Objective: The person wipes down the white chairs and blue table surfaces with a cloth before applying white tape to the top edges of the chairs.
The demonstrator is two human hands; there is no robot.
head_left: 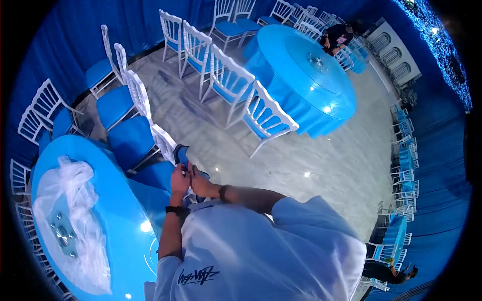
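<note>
Head view: left hand [179,179] and right hand [200,183] both pinch a blue chair cover [182,153] at the chair [163,142] beside the near counter [120,215]. Judged best: keep each grip snug, pulling evenly. Clear plastic wrap [70,190] lies bunched on that counter; no containers are visible.

Blue seat cushion [182,153], white chairs [263,113]
</note>
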